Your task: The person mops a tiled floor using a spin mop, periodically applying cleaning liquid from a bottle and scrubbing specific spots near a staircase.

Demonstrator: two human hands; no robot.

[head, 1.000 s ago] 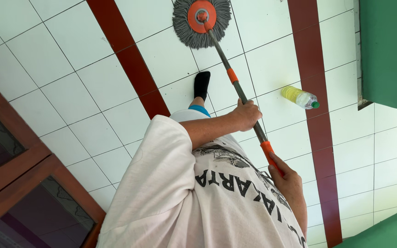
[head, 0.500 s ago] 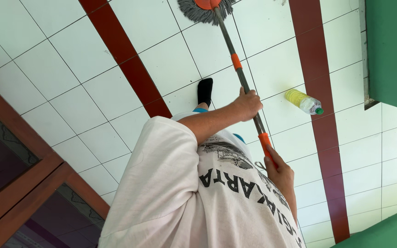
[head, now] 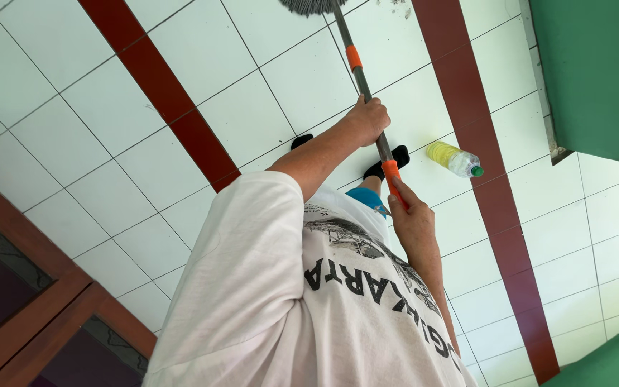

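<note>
I look down my white printed T-shirt point(head: 288, 308) to a mop. Its grey stringy head point(head: 309, 6) lies on the white tiled floor at the top edge, mostly cut off. The grey handle point(head: 360, 79) with orange collars slants back toward me. My left hand point(head: 367, 118) grips the handle partway down. My right hand point(head: 411, 215) holds the orange grip at its near end. My feet in black socks point(head: 395, 158) stand under the hands.
A plastic bottle point(head: 454, 159) of yellow liquid with a green cap lies on the floor right of my feet. Dark red tile stripes point(head: 173, 107) cross the floor. A green wall point(head: 589, 72) rises at the right, a brown wooden door frame point(head: 30, 287) at the lower left.
The mop head has slid farther from me, from full view to the top edge. Both hands have stayed on the handle and pushed forward with it.
</note>
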